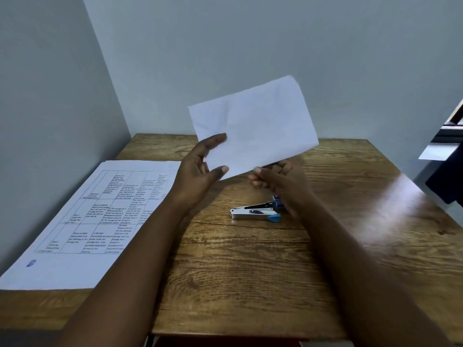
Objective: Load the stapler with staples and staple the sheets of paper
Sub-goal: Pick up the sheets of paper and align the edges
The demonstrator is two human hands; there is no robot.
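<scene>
A small blank white sheet of paper is held up above the wooden table, tilted, between both hands. My left hand holds its lower left edge, thumb and a finger on the front. My right hand pinches its lower right corner. Below my right hand a metal stapler with a blue end lies on its side on the table. A small blue staple box sits just behind it, partly hidden by my right wrist.
A large printed sheet with a table of text lies at the table's left side, overhanging the front edge. The wooden table stands in a corner between grey walls. A dark object and window frame show at the right.
</scene>
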